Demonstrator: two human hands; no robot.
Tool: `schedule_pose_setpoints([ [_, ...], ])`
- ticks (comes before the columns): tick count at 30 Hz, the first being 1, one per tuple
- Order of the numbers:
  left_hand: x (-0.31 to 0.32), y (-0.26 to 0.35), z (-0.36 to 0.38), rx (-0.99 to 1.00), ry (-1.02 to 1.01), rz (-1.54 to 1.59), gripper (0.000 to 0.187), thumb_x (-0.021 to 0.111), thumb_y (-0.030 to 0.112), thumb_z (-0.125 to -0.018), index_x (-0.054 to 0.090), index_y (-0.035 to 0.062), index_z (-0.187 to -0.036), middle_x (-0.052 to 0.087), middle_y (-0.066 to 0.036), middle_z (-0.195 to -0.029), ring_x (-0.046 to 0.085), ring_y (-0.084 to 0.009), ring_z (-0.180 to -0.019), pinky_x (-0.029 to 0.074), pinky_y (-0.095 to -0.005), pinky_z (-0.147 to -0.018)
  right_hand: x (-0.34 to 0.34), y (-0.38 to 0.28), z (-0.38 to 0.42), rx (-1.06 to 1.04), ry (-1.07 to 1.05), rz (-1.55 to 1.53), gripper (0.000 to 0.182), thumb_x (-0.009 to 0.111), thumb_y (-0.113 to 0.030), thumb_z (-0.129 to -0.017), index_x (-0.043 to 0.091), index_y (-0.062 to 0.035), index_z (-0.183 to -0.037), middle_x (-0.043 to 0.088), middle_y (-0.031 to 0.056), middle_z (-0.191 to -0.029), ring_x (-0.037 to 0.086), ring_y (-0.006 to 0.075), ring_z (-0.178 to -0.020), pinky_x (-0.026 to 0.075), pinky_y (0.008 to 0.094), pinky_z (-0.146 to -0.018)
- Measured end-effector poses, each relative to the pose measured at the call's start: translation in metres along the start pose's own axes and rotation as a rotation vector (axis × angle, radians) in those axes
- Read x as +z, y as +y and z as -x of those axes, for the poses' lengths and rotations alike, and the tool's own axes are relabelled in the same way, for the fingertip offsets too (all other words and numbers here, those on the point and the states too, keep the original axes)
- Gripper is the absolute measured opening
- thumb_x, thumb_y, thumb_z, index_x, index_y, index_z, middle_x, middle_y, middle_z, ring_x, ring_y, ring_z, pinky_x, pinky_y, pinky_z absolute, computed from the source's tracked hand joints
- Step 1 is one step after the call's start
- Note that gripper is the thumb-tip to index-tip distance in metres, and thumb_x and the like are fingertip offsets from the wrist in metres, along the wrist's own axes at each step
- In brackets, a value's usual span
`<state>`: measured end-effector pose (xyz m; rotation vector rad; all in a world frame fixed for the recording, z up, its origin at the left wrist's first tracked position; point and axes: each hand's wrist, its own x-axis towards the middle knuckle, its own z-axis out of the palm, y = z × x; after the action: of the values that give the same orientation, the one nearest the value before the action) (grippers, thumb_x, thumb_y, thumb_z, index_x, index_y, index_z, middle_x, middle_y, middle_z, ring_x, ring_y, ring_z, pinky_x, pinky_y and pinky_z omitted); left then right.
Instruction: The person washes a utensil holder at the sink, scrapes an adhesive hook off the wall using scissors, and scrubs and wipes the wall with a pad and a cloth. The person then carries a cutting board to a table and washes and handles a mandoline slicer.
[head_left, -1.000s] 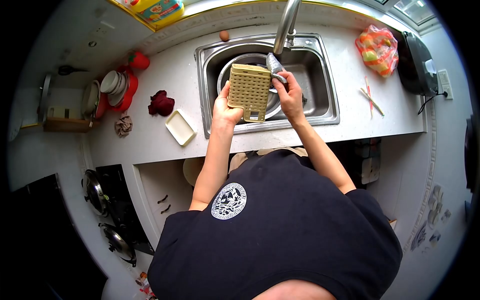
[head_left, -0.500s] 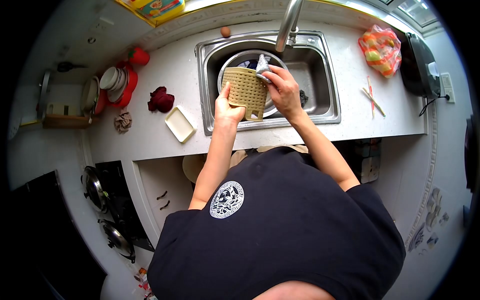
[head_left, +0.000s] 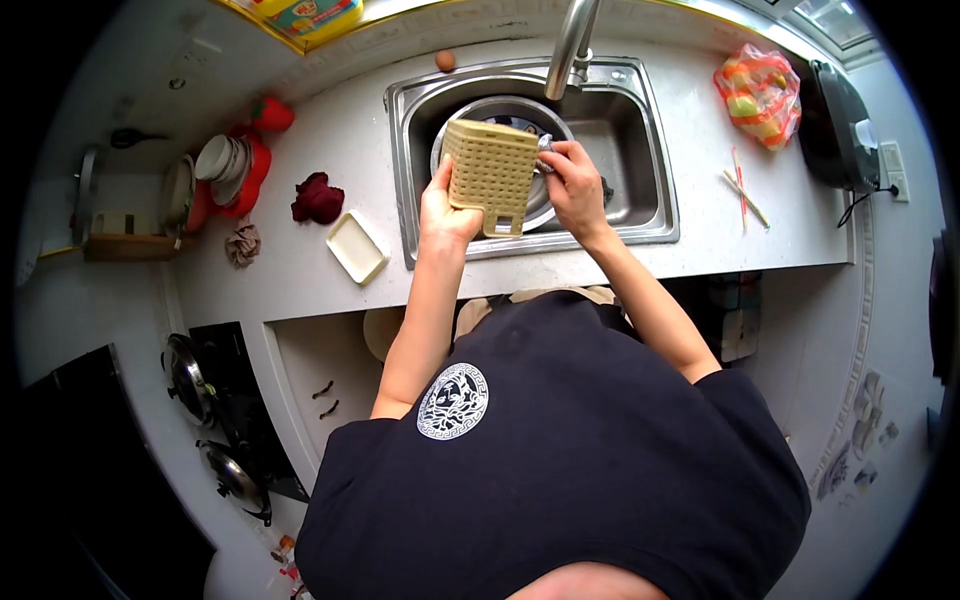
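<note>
A beige perforated plastic holder (head_left: 492, 178), box-like with a cut-out tab, is tilted above the sink. My left hand (head_left: 446, 208) grips its left side, thumb on the woven-look face. In my right hand (head_left: 575, 188) is a bunched grey cloth (head_left: 544, 150), pinched at the holder's right edge and partly hidden behind it. Below the holder sits a round metal basin (head_left: 447, 128) with something dark and patterned inside, mostly covered from view. The basin stands in the left part of the steel sink (head_left: 655, 165).
The faucet (head_left: 572, 50) hangs over the sink's back. Leftward on the counter are a white tray (head_left: 357, 247), a dark red cloth (head_left: 318, 199) and red-rimmed bowls (head_left: 235, 172). An egg (head_left: 445, 61) lies behind the sink. A fruit bag (head_left: 758, 98) and crossed sticks (head_left: 745, 195) are right.
The holder has turned so its top edge now shows. My right hand has moved with the grey cloth from the holder's upper front corner down and around to its right side.
</note>
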<state>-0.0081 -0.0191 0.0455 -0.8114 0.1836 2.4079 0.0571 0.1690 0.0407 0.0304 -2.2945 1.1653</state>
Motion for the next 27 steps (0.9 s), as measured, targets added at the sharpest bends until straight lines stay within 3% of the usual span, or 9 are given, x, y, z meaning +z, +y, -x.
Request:
schedule_pose_setpoints([
  [2,0.000,0.003,-0.001,-0.127,-0.139,0.073,0.028,0.048,0.022,-0.095,0.060,0.0011,-0.109,0.064,-0.014,-0.111,0.060,-0.0283,-0.103,0.043,-0.0449,-0.098,0.003,-0.006,-0.005,0.096,0.067,-0.063,0.020,0.057,0.004,-0.075,0.065,0.0018,-0.094,0.059,0.0151,-0.096,0.060,0.0293,-0.084,0.048,0.0322,-0.073],
  [3,0.018,-0.009,0.007,0.050,0.017,-0.076,0.028,0.048,0.023,-0.095,0.060,0.0008,-0.108,0.064,-0.013,-0.109,0.061,-0.0270,-0.102,0.044,-0.0432,-0.097,-0.002,-0.015,-0.010,0.228,0.033,-0.141,0.019,0.057,0.003,-0.077,0.065,0.0019,-0.095,0.059,0.0146,-0.096,0.061,0.0258,-0.082,0.048,0.0308,-0.069],
  [6,0.022,-0.009,0.013,0.045,0.051,-0.026,0.027,0.048,0.023,-0.095,0.060,0.0013,-0.107,0.065,-0.013,-0.107,0.061,-0.0261,-0.100,0.044,-0.0426,-0.096,-0.008,-0.001,-0.016,0.148,0.120,-0.066,0.015,0.062,0.002,-0.080,0.065,0.0012,-0.095,0.060,0.0123,-0.095,0.062,0.0198,-0.077,0.050,0.0291,-0.065],
  [10,0.002,0.000,0.002,-0.043,-0.032,0.041,0.027,0.049,0.024,-0.095,0.060,0.0020,-0.107,0.064,-0.013,-0.108,0.061,-0.0266,-0.101,0.044,-0.0435,-0.096,-0.010,-0.012,-0.016,0.001,0.091,-0.003,0.014,0.063,0.001,-0.080,0.066,0.0001,-0.093,0.060,0.0125,-0.094,0.062,0.0227,-0.077,0.050,0.0296,-0.065],
  [13,0.010,-0.009,0.002,0.157,0.170,-0.090,0.027,0.049,0.024,-0.095,0.060,0.0026,-0.108,0.064,-0.013,-0.110,0.060,-0.0275,-0.102,0.044,-0.0445,-0.096,-0.009,-0.019,-0.017,-0.046,0.114,0.071,0.016,0.063,0.002,-0.077,0.066,-0.0006,-0.093,0.060,0.0138,-0.095,0.061,0.0283,-0.082,0.050,0.0335,-0.070],
  [18,0.018,-0.022,0.010,0.160,0.130,-0.250,0.029,0.048,0.025,-0.095,0.059,0.0020,-0.110,0.064,-0.014,-0.108,0.061,-0.0280,-0.100,0.046,-0.0446,-0.095,-0.002,-0.036,-0.020,-0.174,0.060,0.083,0.022,0.063,0.003,-0.071,0.065,-0.0020,-0.093,0.059,0.0145,-0.098,0.058,0.0317,-0.090,0.049,0.0371,-0.078],
  [22,-0.012,-0.033,-0.008,0.141,-0.099,-0.259,0.033,0.048,0.022,-0.094,0.053,0.0011,-0.118,0.062,-0.015,-0.112,0.061,-0.0272,-0.102,0.050,-0.0431,-0.091,0.004,-0.054,-0.036,-0.179,0.051,0.008,0.019,0.062,0.001,-0.074,0.065,-0.0014,-0.092,0.060,0.0130,-0.098,0.058,0.0308,-0.090,0.048,0.0363,-0.078],
  [27,-0.012,-0.027,0.011,0.137,-0.339,-0.366,0.043,0.051,0.023,-0.091,0.045,-0.0016,-0.127,0.059,-0.017,-0.116,0.059,-0.0293,-0.107,0.048,-0.0446,-0.094,-0.007,-0.025,-0.023,0.203,-0.010,-0.262,0.013,0.063,-0.007,-0.079,0.068,-0.0016,-0.090,0.063,0.0147,-0.096,0.061,0.0285,-0.091,0.049,0.0351,-0.079],
])
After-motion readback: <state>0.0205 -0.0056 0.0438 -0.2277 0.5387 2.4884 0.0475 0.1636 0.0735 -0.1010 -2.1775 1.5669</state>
